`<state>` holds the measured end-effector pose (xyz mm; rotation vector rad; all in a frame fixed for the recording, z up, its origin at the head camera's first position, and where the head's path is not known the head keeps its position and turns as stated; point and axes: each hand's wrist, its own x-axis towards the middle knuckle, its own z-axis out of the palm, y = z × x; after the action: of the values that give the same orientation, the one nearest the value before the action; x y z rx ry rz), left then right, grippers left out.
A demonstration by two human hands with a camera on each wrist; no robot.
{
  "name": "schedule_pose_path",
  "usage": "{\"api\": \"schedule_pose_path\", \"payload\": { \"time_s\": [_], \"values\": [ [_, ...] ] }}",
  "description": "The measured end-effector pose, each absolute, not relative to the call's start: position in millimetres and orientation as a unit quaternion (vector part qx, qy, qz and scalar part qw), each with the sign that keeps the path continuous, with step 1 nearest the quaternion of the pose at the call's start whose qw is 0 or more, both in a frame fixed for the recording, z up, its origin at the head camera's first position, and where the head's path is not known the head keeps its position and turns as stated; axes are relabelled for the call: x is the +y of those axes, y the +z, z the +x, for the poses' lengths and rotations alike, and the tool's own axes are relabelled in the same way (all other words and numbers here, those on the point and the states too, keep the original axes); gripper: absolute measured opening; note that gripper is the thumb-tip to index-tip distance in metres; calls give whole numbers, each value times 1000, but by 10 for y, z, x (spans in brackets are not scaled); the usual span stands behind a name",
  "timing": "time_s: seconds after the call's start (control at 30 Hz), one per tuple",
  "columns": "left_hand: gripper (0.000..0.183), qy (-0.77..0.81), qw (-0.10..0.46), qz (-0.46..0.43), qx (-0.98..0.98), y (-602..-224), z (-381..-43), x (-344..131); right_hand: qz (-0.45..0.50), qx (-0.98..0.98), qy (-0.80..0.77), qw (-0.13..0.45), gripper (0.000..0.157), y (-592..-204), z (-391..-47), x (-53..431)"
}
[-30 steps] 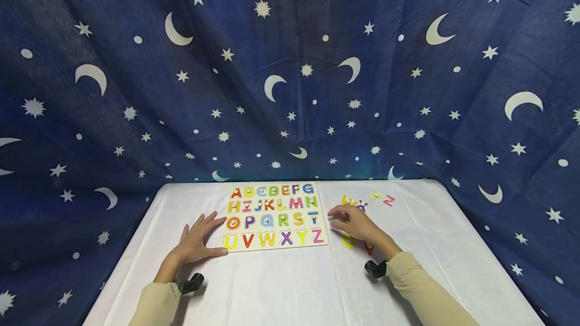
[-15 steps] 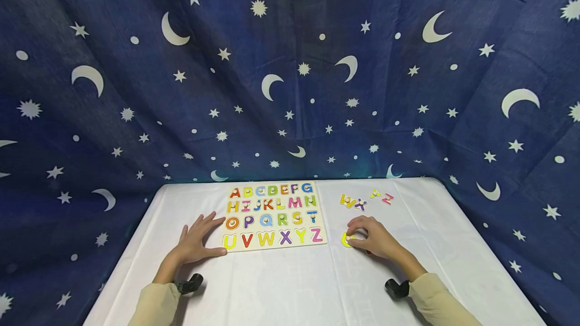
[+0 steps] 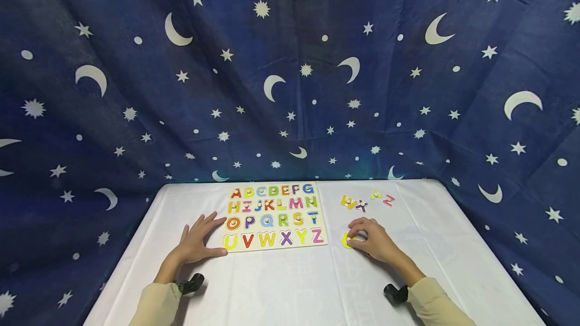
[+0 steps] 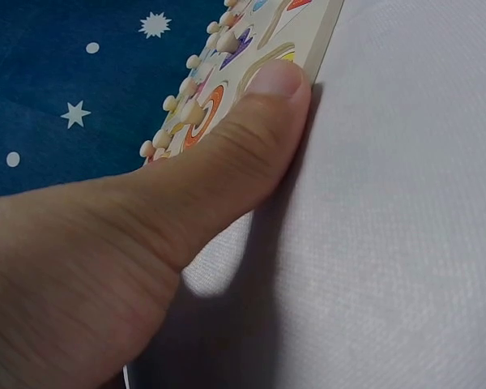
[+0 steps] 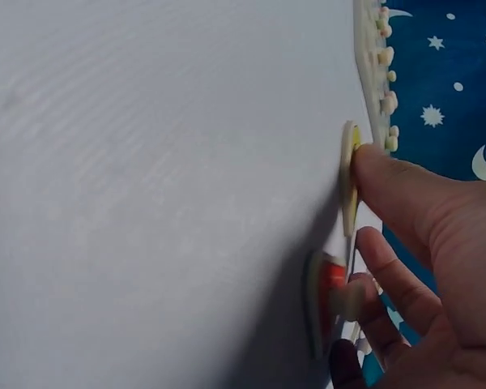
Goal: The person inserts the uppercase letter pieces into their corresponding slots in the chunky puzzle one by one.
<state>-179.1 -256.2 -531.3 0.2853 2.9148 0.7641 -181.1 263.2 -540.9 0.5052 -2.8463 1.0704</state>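
The wooden alphabet puzzle board [image 3: 276, 253] lies on the table with knobbed letters in its upper rows; its bottom row, U to Z, shows no knobs. My left hand [image 3: 195, 243] is spread at the board's left side, thumb [image 4: 267, 97] resting on its near corner. Right of the board, my right hand [image 3: 375, 241] pinches the yellow letter U piece [image 3: 345, 241] between thumb and fingers; its knob is hidden. Beneath that hand, the red letter V piece [image 5: 334, 284] shows in the right wrist view, hidden in the head view.
Further back on the right lie the yellow W piece [image 3: 348, 202], purple X piece [image 3: 361, 206], yellow Y piece [image 3: 376, 195] and pink Z piece [image 3: 388, 200]. A white cloth covers the table [image 3: 281, 291]. A dark blue curtain [image 3: 290, 114] hangs behind it.
My right hand has come back from beside the board, near the W and X pieces, to the yellow U piece. My left hand stays in place at the board.
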Motion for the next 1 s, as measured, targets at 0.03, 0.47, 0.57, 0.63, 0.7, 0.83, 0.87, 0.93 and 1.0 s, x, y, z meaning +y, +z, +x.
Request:
{"api": "schedule_pose_path", "payload": {
  "time_s": [0.03,0.47,0.57,0.63,0.7,0.83,0.87,0.93,1.0],
  "values": [
    [100,251,57,96,961,-5312,-1792,-2561,163,-924,345,29,16,-5400,-1812,2626],
    [100,259,52,99,959,-5292,-1790,-2574,237,-889,388,55,10,-5109,-1997,1849],
    [100,255,55,97,960,-5312,-1795,-2575,262,-875,402,57,8,-5080,-2023,1510],
    [101,252,57,95,961,-5323,-1797,-2572,270,-869,413,51,7,-5088,-2032,1298],
    [101,251,58,94,962,-5329,-1799,-2569,269,-864,424,39,6,-5104,-2031,1104],
    [100,258,60,94,960,-5317,-1795,-2564,269,-859,435,27,5,-5176,-2026,781],
    [100,258,60,95,959,-5312,-1793,-2564,265,-859,437,23,5,-5192,-2023,710],
    [100,260,58,95,959,-5303,-1788,-2566,267,-858,438,19,6,-5227,-2023,573],
    [100,261,56,96,959,-5300,-1784,-2572,270,-856,442,12,7,-5248,-2021,442]
  ]
}}
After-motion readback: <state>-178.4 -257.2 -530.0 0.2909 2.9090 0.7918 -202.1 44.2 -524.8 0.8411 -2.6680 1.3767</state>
